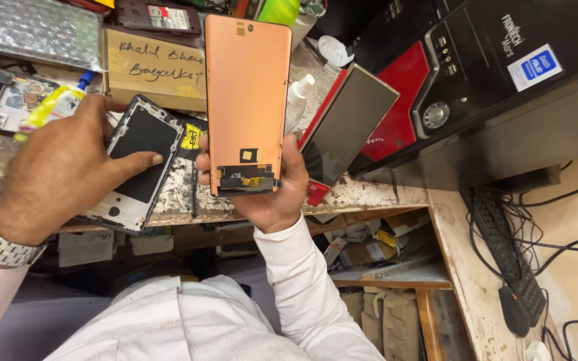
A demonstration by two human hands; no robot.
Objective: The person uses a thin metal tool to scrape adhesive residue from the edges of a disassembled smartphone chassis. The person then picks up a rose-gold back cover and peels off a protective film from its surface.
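Behind copper screen panel (247, 93): right hand's (269, 190) fingers

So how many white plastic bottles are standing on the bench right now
2, side by side behind the copper-backed screen panel held up in the right hand: white bottle with nozzle and white capped bottle. Others may be hidden in the clutter.

Counter (369, 194), worn, paint-chipped: bears phone frame (138, 164), cardboard box (152, 70), white bottle (298, 100), black-and-red computer tower (476, 73).
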